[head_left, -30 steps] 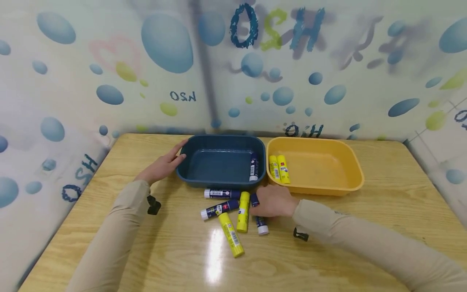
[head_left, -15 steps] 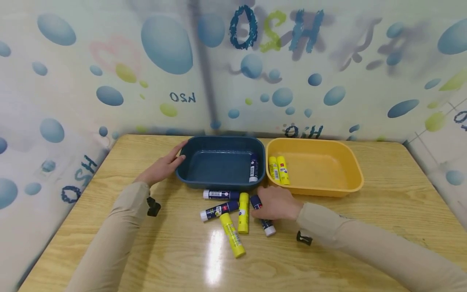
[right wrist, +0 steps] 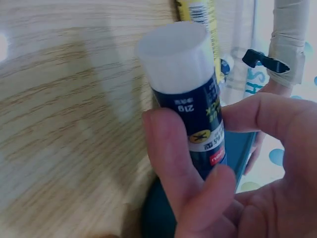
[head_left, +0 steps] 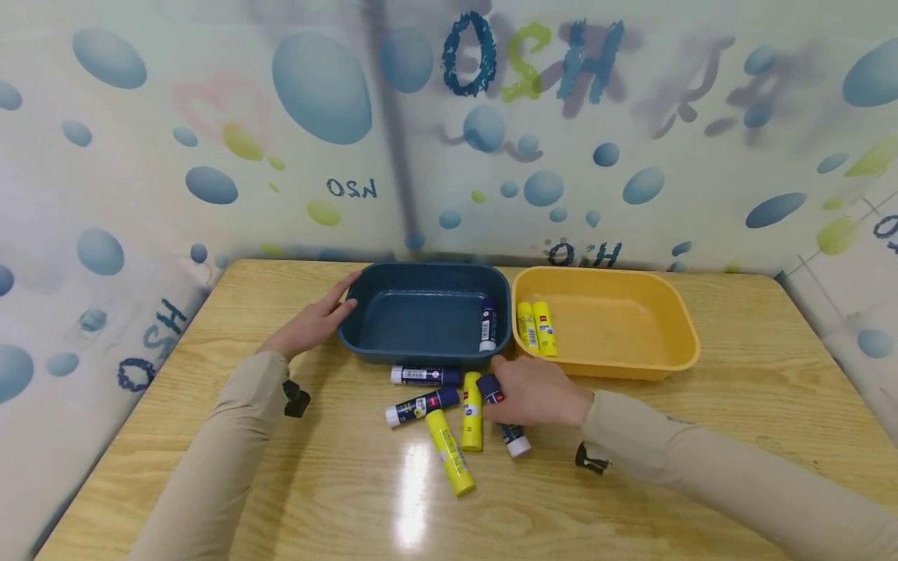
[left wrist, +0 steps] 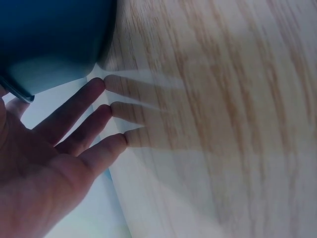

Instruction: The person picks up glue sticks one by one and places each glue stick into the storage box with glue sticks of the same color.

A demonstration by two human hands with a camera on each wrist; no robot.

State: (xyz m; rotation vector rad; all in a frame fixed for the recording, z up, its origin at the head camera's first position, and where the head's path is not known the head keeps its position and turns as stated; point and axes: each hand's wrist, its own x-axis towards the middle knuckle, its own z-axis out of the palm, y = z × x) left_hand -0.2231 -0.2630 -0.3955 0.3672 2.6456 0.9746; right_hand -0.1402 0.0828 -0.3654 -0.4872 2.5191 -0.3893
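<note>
My right hand (head_left: 540, 389) grips a dark blue glue stick (right wrist: 198, 116) with a white end, thumb and fingers around its middle. It slants just in front of the trays. Against its left side lies a yellow glue stick (head_left: 472, 417), and a second yellow glue stick (head_left: 450, 453) lies nearer me. Two more dark blue glue sticks, one upper (head_left: 425, 375) and one lower (head_left: 421, 407), lie to their left. At the left end of the blue tray (head_left: 421, 360), my left hand (head_left: 312, 319) rests with fingers extended; in the left wrist view several fingertips (left wrist: 99, 84) meet the tabletop.
The yellow tray (head_left: 617, 368) stands right beside the blue one, with two yellow glue sticks (head_left: 536, 329) along its left side. One dark blue glue stick (head_left: 488, 323) lies inside the blue tray. A patterned wall covering (head_left: 449, 156) rises behind the wooden table (head_left: 337, 483).
The dark blue glue stick in my right hand has turned, its white end swinging right. Both loose yellow glue sticks have shifted slightly right. My left hand stays at the blue tray.
</note>
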